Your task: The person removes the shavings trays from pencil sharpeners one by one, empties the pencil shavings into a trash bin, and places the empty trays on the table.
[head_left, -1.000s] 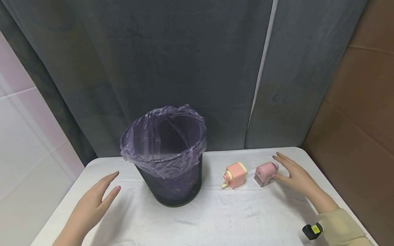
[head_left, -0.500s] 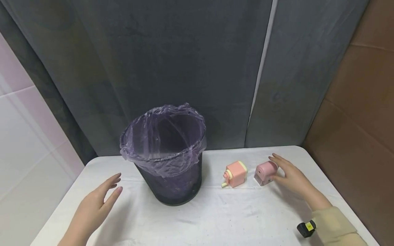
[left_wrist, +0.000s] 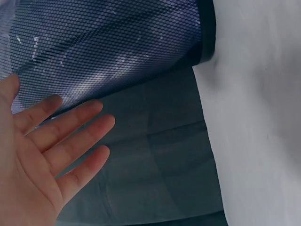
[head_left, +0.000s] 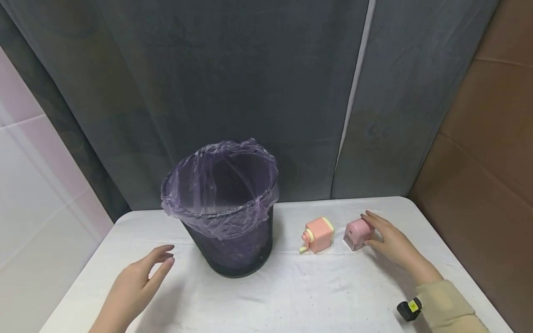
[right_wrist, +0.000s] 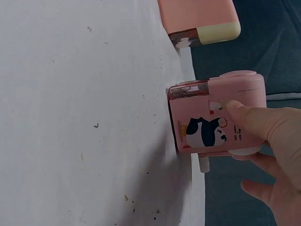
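The right hand [head_left: 393, 243] grasped the pink sharpener [head_left: 356, 232] near the far right corner of the bench [head_left: 291, 296]. The left hand [head_left: 133, 284], released, hung near the left edge.

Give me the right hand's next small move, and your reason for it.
I'd have the right hand gently close its thumb and fingers around the pink sharpener before any lift. The sharpener stands on the white cloth; the thumb lies over its panda-printed side, but the fingers reach behind it, partly hidden, so whether they grip it can't be told.
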Action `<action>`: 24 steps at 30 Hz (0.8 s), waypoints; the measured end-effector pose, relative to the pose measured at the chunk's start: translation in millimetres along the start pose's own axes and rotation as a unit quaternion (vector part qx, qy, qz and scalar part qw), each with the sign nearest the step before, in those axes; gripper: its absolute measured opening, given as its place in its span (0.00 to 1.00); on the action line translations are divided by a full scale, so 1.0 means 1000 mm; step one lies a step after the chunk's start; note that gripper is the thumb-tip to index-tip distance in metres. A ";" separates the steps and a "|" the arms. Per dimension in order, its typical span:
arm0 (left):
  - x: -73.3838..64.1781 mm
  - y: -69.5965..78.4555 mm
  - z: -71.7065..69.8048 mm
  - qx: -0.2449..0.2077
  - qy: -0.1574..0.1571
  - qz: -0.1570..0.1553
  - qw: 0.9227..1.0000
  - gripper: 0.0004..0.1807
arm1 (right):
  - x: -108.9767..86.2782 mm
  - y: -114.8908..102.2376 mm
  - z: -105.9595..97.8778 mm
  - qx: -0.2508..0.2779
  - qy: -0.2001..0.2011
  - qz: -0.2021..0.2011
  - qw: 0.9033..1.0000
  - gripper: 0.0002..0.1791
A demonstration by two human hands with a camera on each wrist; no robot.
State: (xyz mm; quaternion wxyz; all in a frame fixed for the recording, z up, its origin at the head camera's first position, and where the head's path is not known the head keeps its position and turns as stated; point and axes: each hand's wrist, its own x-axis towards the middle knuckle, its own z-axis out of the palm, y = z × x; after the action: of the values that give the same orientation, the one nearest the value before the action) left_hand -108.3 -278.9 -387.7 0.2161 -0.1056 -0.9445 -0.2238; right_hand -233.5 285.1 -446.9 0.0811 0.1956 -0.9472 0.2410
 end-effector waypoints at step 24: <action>-0.001 0.034 0.019 0.002 -0.033 0.004 0.999 0.13 | 0.003 0.000 0.002 -0.010 0.025 0.020 0.999 0.39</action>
State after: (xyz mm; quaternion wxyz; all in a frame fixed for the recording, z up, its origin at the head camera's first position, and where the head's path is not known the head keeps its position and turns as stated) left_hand -104.2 -239.8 -390.7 0.1855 -0.1162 -0.9512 -0.2174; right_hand -236.5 282.8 -447.2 0.1020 0.1697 -0.9510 0.2376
